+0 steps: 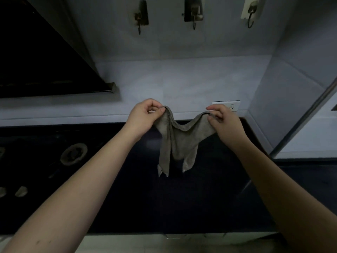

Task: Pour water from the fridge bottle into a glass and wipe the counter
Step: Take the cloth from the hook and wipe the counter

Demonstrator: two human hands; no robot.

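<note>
Limp grey cloth [175, 141] held up by two top corners above the dark glossy counter [209, 189].
The left hand [144, 117] and right hand [223, 121] each pinch a corner; the cloth sags between them, below three metal wall hooks [194, 13] and near a white wall socket [230, 105].
</note>
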